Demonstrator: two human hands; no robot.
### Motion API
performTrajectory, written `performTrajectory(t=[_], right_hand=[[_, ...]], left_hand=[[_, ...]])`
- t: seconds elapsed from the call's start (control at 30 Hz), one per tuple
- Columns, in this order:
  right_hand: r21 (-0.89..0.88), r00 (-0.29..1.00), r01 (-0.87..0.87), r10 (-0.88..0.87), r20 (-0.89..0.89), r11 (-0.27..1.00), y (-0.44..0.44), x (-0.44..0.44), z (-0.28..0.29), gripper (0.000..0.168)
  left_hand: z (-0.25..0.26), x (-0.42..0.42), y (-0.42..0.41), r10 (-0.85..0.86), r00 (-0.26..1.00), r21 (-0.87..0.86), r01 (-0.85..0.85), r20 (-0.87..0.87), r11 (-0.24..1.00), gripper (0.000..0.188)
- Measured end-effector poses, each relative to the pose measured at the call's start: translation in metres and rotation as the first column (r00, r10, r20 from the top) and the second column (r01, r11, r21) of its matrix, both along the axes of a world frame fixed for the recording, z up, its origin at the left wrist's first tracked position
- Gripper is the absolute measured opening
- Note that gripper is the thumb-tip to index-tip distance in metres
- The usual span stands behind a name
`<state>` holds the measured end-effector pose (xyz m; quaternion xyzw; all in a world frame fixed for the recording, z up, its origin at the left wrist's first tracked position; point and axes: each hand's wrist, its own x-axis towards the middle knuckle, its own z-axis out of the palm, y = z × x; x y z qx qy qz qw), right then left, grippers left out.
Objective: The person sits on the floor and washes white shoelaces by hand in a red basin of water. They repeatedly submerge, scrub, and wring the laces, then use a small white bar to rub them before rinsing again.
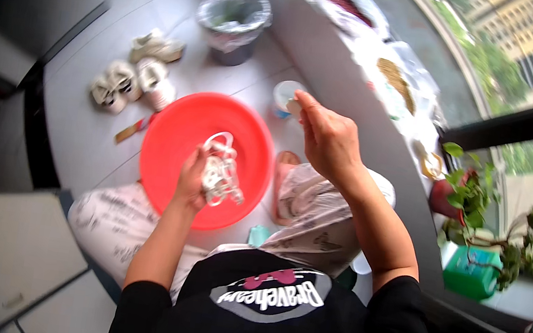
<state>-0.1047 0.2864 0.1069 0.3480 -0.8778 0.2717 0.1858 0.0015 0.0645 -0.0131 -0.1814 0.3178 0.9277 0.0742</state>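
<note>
A bundle of white laces (222,175) lies in my left hand (193,179), with loops hanging off the fingers. Beneath that hand is a red plastic basin (158,172), standing on the floor between my legs. My right hand (329,137) is raised to the right of the basin. Its thumb and fingers pinch a small whitish piece (295,108), too blurred to name exactly. Just beyond these fingertips stands a small round tub (285,90), partly hidden by the hand.
Several pale shoes (156,77) and a wooden-handled brush (129,132) lie left of the basin. A lined trash bin (233,24) stands ahead. Along the right runs a ledge with open bags (352,12) and a potted plant (449,194). A green jug (471,272) sits behind.
</note>
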Motion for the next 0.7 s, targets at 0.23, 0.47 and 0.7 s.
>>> performTrajectory(t=[0.23,0.47,0.7], right_hand=[[-0.024,0.977,-0.198,0.199,0.080,0.980,-0.082,0.034,-0.039,0.035],[-0.285,0.933,-0.203,0.273,0.233,0.937,-0.105,0.050,-0.090,0.038],[-0.372,0.790,0.079,0.170,0.589,0.925,-0.108,0.033,-0.082,0.030]], left_hand=[[0.007,0.006,-0.003,0.069,0.997,-0.056,-0.068,0.022,0.996,0.031],[0.000,0.006,-0.015,0.110,0.992,-0.019,-0.112,-0.066,0.994,0.016],[-0.008,-0.002,-0.019,0.142,0.989,0.010,-0.141,-0.044,0.990,0.014]])
